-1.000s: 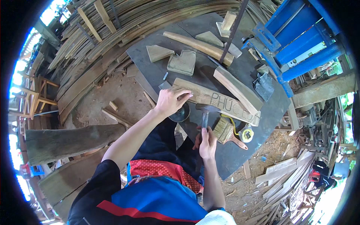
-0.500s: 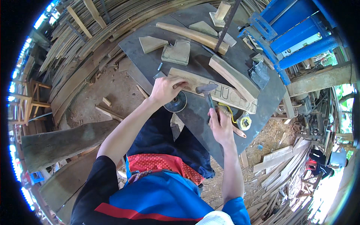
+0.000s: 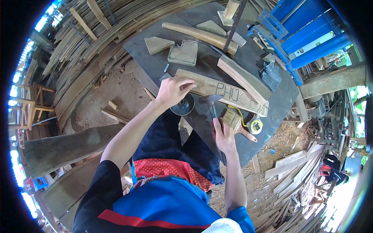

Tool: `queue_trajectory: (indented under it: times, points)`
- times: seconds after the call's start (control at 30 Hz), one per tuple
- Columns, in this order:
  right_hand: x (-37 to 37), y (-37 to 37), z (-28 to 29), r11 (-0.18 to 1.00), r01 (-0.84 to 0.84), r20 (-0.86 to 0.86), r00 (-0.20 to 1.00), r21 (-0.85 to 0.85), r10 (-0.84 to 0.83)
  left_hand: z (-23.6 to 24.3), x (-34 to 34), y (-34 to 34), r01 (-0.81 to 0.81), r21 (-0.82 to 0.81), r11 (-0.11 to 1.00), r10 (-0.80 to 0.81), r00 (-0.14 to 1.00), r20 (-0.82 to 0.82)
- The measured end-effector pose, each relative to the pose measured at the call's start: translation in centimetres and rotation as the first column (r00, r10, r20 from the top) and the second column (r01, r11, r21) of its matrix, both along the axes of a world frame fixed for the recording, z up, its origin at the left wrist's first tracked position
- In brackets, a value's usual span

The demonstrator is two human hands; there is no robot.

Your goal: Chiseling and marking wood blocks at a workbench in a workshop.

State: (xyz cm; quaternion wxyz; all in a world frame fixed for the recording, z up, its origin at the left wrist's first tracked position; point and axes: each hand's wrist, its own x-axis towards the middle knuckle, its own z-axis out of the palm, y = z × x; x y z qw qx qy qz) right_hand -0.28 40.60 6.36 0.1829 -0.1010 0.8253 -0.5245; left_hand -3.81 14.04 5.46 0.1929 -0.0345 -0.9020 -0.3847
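My right hand (image 3: pixel 224 136) is closed around the handle of a hammer (image 3: pixel 210 99), whose dark head hangs off the near edge of a long wooden board (image 3: pixel 206 83). Dark lettering marks the board's right half. My left hand (image 3: pixel 174 92) rests at the board's left end, thumb and fingertips pinched together; whatever is between them is too small to make out. A paintbrush (image 3: pixel 231 118) lies just right of my right hand, beside a yellow tape measure (image 3: pixel 256 126). Below my left hand shows a round dark disc (image 3: pixel 182 106), partly hidden.
A thick wooden piece (image 3: pixel 243 79) lies against the board's far side. Behind are cut blocks (image 3: pixel 183 53), a long rounded wooden bar (image 3: pixel 198 35) and a crumpled grey bag (image 3: pixel 270 75) on the dark table (image 3: pixel 151 66). A blue machine frame (image 3: pixel 307 42) stands at the right.
The hammer head has moved off the board, left and toward me, as my right hand shifted down and left. More of the paintbrush shows. My left hand has barely moved.
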Motion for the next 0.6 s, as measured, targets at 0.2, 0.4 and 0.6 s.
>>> queue_trajectory:
  times: [0.2,0.4,0.6]
  points:
    - [-0.5,-0.2,2.9,0.99,-0.015,-0.093,0.995,0.137,0.028,0.3,-0.1,-0.1,0.038,-0.079,0.996,-0.039,0.999,-0.017]
    - [-1.9,-2.1,6.6,0.97,-0.006,-0.298,0.951,0.242,0.08,1.0,0.1,0.2,0.021,-0.08,0.997,-0.019,1.0,0.021]
    - [-3.1,-2.7,6.6,0.953,-0.068,-0.307,0.938,0.294,0.162,0.8,0.0,-0.1,0.031,-0.051,0.998,-0.031,1.0,-0.005]
